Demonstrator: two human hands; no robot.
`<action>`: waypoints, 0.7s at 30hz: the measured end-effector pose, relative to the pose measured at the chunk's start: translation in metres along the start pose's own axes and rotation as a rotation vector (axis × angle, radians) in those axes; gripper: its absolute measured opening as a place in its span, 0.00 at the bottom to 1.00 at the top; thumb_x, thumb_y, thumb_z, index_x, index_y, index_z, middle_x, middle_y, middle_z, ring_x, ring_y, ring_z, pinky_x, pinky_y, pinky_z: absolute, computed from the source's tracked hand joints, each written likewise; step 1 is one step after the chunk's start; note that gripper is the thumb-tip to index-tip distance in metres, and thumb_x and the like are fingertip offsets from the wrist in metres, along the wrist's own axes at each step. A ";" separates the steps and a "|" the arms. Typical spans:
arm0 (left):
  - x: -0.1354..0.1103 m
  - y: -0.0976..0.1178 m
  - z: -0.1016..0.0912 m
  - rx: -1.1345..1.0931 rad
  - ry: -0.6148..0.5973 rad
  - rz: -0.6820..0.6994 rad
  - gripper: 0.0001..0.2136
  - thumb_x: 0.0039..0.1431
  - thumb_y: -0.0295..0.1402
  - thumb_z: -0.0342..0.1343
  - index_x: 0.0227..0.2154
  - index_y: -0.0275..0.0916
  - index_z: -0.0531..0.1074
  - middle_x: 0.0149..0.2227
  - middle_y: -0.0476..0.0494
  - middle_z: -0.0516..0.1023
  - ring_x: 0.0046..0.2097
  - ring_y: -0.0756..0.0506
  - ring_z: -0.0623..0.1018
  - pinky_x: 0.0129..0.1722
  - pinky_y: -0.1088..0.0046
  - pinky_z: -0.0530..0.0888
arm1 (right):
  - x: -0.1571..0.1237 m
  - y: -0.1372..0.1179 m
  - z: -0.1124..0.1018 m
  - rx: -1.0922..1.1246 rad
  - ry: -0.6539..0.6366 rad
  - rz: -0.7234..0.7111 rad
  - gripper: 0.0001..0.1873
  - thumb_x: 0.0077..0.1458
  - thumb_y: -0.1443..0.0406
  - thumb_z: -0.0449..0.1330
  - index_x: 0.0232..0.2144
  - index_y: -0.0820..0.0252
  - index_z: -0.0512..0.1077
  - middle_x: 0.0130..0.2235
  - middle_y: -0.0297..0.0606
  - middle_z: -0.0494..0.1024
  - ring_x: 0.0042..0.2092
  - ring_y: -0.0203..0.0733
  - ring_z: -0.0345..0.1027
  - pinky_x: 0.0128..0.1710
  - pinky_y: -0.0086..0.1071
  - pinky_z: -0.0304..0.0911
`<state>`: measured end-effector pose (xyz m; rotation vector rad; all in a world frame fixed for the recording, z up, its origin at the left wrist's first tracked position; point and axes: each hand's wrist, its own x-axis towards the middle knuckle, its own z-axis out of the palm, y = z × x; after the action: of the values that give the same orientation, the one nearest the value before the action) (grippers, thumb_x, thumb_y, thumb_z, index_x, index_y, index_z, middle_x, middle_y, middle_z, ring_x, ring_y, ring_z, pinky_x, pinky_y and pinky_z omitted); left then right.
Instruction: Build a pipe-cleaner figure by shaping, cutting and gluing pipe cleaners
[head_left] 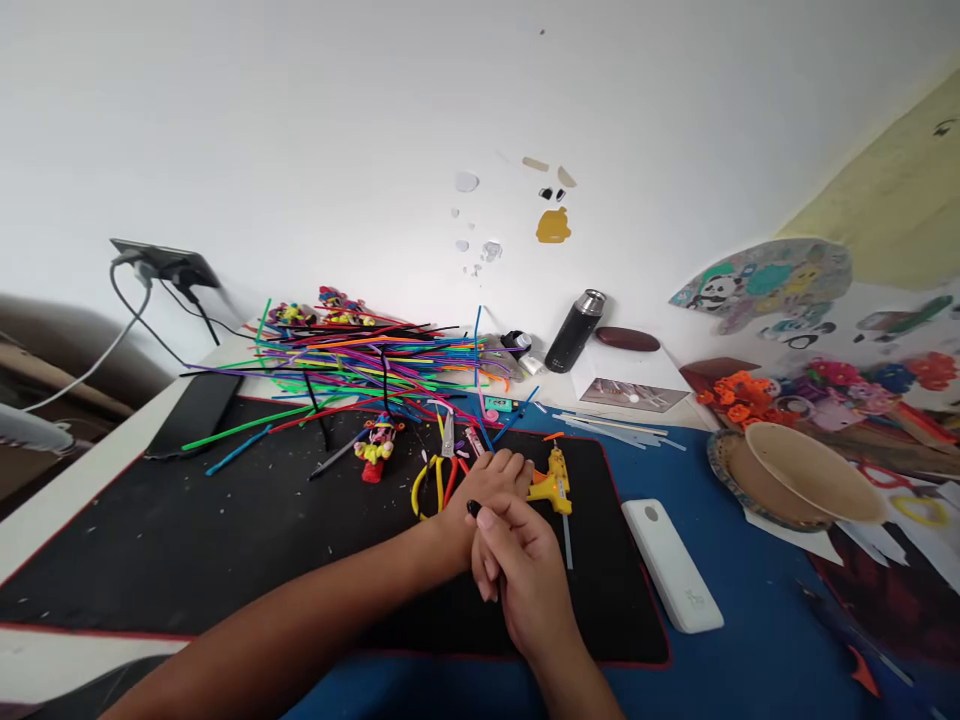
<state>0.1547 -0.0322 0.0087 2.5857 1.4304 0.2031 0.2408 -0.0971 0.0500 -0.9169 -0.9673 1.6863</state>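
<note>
My left hand (491,485) reaches across to the right, its fingers curled around the handle of a yellow hot glue gun (556,488). The gun points away from me, and a clear glue stick (568,542) sticks out of its back. Nearer to me, my right hand (525,560) pinches a small black piece (473,508) between thumb and finger; its exact kind is unclear. Yellow-handled scissors (448,440) lie left of my left hand, partly hidden by it. Beyond them sits a small pipe-cleaner figure (377,445) in yellow, red and blue.
Many colourful pipe cleaners (367,360) are heaped at the back. A black flask (576,332) stands by a white box (630,375). Loose glue sticks (619,428), a white power bank (673,565) and a bowl (814,470) are at right. A black mat (187,540) covers the middle.
</note>
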 end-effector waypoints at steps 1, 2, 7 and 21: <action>-0.014 -0.011 -0.008 -0.026 0.040 0.027 0.26 0.69 0.35 0.57 0.69 0.44 0.68 0.68 0.36 0.73 0.69 0.34 0.69 0.68 0.52 0.66 | 0.000 -0.001 0.000 0.003 0.000 0.006 0.23 0.61 0.47 0.70 0.32 0.61 0.75 0.16 0.21 0.60 0.15 0.27 0.54 0.17 0.24 0.47; -0.028 -0.023 -0.017 -0.067 0.101 0.044 0.24 0.70 0.34 0.56 0.67 0.44 0.70 0.67 0.38 0.73 0.69 0.35 0.68 0.68 0.53 0.66 | 0.001 -0.002 -0.001 0.008 0.007 0.014 0.23 0.60 0.47 0.71 0.32 0.61 0.76 0.17 0.21 0.60 0.15 0.27 0.54 0.17 0.24 0.47; -0.088 -0.119 -0.070 -0.226 0.471 -0.167 0.15 0.73 0.36 0.50 0.54 0.44 0.79 0.50 0.37 0.84 0.52 0.36 0.79 0.57 0.52 0.75 | 0.007 0.003 0.004 0.025 0.025 0.080 0.25 0.56 0.45 0.72 0.31 0.60 0.75 0.17 0.21 0.60 0.16 0.28 0.54 0.16 0.24 0.46; -0.072 -0.224 -0.048 -0.222 0.198 -0.401 0.23 0.61 0.52 0.55 0.44 0.40 0.84 0.45 0.33 0.85 0.51 0.30 0.80 0.54 0.54 0.74 | 0.017 0.030 0.032 -0.064 -0.041 0.227 0.25 0.54 0.44 0.71 0.31 0.60 0.74 0.16 0.21 0.61 0.16 0.29 0.54 0.16 0.25 0.47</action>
<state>-0.0779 0.0282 0.0032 2.0996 1.8397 0.5353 0.1969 -0.0942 0.0337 -1.0707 -0.9788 1.8794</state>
